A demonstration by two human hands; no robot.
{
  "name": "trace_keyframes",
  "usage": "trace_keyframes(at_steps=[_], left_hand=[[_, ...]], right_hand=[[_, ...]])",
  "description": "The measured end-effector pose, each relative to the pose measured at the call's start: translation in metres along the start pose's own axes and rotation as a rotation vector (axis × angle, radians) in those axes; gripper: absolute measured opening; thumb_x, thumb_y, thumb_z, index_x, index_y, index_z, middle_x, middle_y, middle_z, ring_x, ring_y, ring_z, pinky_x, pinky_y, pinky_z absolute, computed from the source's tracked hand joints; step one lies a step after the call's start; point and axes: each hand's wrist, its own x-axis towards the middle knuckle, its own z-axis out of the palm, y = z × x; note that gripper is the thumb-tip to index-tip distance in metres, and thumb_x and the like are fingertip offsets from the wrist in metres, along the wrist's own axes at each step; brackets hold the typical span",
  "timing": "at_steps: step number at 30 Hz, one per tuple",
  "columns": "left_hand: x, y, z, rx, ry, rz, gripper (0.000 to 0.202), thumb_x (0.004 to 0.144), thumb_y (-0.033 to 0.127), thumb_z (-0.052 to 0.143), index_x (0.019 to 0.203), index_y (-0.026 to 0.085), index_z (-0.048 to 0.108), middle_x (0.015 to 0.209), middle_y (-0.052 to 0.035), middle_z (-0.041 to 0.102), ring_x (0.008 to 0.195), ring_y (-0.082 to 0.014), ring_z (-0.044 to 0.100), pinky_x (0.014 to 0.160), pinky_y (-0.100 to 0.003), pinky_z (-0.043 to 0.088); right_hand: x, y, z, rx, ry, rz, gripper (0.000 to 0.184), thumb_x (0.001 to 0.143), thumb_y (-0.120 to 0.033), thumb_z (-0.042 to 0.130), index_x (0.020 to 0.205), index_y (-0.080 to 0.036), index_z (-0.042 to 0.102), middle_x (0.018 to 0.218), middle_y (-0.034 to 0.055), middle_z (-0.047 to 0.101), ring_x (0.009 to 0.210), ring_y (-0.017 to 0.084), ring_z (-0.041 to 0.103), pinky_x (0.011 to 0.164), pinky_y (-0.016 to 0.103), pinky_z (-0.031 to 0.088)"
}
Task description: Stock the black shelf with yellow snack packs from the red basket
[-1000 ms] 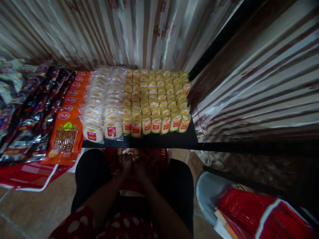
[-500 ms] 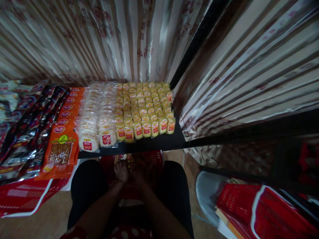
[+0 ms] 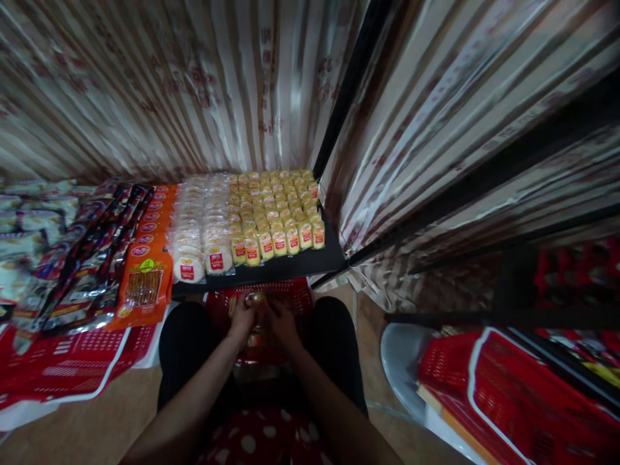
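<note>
Between my knees is a red basket (image 3: 305,297), tucked partly under the shelf's front edge. Over it, my left hand (image 3: 242,316) is closed on a small snack packet (image 3: 259,297) in shiny, yellowish wrapping. My right hand (image 3: 282,321) is closed at the packet's other side, its fingertips dim and hard to make out. More packets lie in the basket below, partly hidden by my hands. Just beyond, rows of yellow wrapped snacks (image 3: 278,239) stand on the black shelf (image 3: 290,263), beside rows of round white crackers (image 3: 188,265) in clear wrappers.
Orange snack bags (image 3: 145,278) and dark shiny packs (image 3: 97,258) lie farther left, above another red basket (image 3: 82,368). At right, a red basket (image 3: 445,368) sits by a grey stool (image 3: 402,361). Black frame bars and a patterned curtain (image 3: 232,84) enclose the shelf.
My hands have risen from inside the basket, and a small packet now shows between them. The view has tilted and shifted, showing more of the right-hand shelf.
</note>
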Motion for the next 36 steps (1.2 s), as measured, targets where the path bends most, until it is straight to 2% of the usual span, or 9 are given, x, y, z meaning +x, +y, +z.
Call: trace_keyframes(at_steps=[3, 6, 13, 16, 20, 23, 26, 31, 36], left_hand=[[-0.016, 0.019, 0.005, -0.207, -0.041, -0.085, 0.050, 0.073, 0.012, 0.058, 0.120, 0.024, 0.044, 0.063, 0.0068, 0.053, 0.041, -0.0057, 0.049, 0.044, -0.017, 0.042], [-0.031, 0.035, 0.008, -0.317, -0.038, -0.118, 0.045, 0.070, 0.002, 0.056, 0.111, 0.021, 0.050, 0.074, 0.0016, 0.060, 0.056, -0.0079, 0.060, 0.058, -0.020, 0.051], [-0.065, 0.043, 0.017, -0.304, -0.202, -0.099, 0.028, 0.065, 0.003, 0.062, 0.088, 0.017, 0.056, 0.083, -0.0030, 0.066, 0.074, -0.0126, 0.065, 0.072, -0.024, 0.053], [-0.070, 0.043, 0.020, -0.078, -0.236, 0.040, 0.024, 0.064, 0.016, 0.067, 0.086, 0.018, 0.058, 0.079, -0.0026, 0.067, 0.072, -0.0154, 0.064, 0.069, -0.026, 0.052], [-0.068, 0.055, 0.018, 0.342, -0.286, 0.378, 0.019, 0.063, 0.033, 0.067, 0.076, 0.019, 0.063, 0.079, -0.0040, 0.068, 0.077, -0.0195, 0.063, 0.073, -0.029, 0.049], [-0.067, 0.070, 0.020, 0.448, -0.325, 0.488, 0.034, 0.064, 0.036, 0.064, 0.094, 0.020, 0.064, 0.092, -0.0057, 0.068, 0.082, -0.0199, 0.062, 0.076, -0.028, 0.047], [-0.065, 0.083, 0.030, 0.480, -0.377, 0.536, 0.053, 0.068, 0.036, 0.060, 0.118, 0.021, 0.055, 0.086, -0.0041, 0.067, 0.072, -0.0170, 0.060, 0.067, -0.026, 0.047], [-0.052, 0.116, 0.058, 0.451, -0.381, 0.601, 0.053, 0.071, 0.034, 0.057, 0.122, 0.021, 0.053, 0.069, 0.0005, 0.061, 0.058, -0.0128, 0.053, 0.057, -0.024, 0.044], [-0.026, 0.163, 0.100, 0.307, -0.390, 0.575, 0.057, 0.070, 0.036, 0.060, 0.122, 0.014, 0.049, 0.060, 0.0035, 0.055, 0.052, -0.0116, 0.051, 0.050, -0.023, 0.043]], right_hand=[[-0.011, -0.008, -0.016, 0.060, 0.023, 0.012, 0.031, 0.073, -0.031, 0.055, 0.099, -0.020, 0.067, 0.097, 0.0049, 0.070, 0.091, 0.020, 0.063, 0.085, 0.033, 0.048], [-0.019, -0.012, -0.032, 0.181, 0.063, 0.066, 0.035, 0.070, -0.038, 0.061, 0.098, -0.019, 0.067, 0.092, 0.0052, 0.070, 0.086, 0.022, 0.065, 0.079, 0.034, 0.051], [-0.024, -0.031, -0.056, 0.335, 0.119, 0.028, 0.038, 0.066, -0.043, 0.065, 0.094, -0.017, 0.064, 0.091, 0.0068, 0.070, 0.087, 0.023, 0.065, 0.078, 0.034, 0.052], [-0.022, -0.048, -0.067, 0.300, 0.101, -0.074, 0.037, 0.071, -0.044, 0.060, 0.097, -0.018, 0.063, 0.093, 0.0066, 0.069, 0.086, 0.022, 0.065, 0.077, 0.033, 0.052], [-0.022, -0.076, -0.089, 0.109, -0.060, -0.254, 0.032, 0.078, -0.040, 0.053, 0.102, -0.021, 0.064, 0.094, 0.0046, 0.069, 0.082, 0.019, 0.065, 0.071, 0.030, 0.052], [-0.023, -0.096, -0.103, -0.082, -0.153, -0.401, 0.032, 0.079, -0.028, 0.051, 0.108, -0.022, 0.062, 0.093, 0.0033, 0.068, 0.078, 0.017, 0.064, 0.071, 0.029, 0.052], [-0.017, -0.109, -0.108, -0.159, -0.197, -0.445, 0.041, 0.078, -0.020, 0.049, 0.118, -0.021, 0.056, 0.084, 0.0016, 0.067, 0.071, 0.014, 0.063, 0.069, 0.028, 0.052], [-0.001, -0.123, -0.108, -0.064, 0.044, -0.524, 0.042, 0.079, -0.021, 0.053, 0.121, -0.018, 0.053, 0.101, 0.0077, 0.064, 0.087, 0.016, 0.063, 0.078, 0.030, 0.053], [0.013, -0.136, -0.116, -0.337, 0.335, -0.786, 0.043, 0.086, -0.018, 0.043, 0.129, -0.020, 0.048, 0.124, 0.0109, 0.056, 0.116, 0.021, 0.051, 0.100, 0.041, 0.042]])
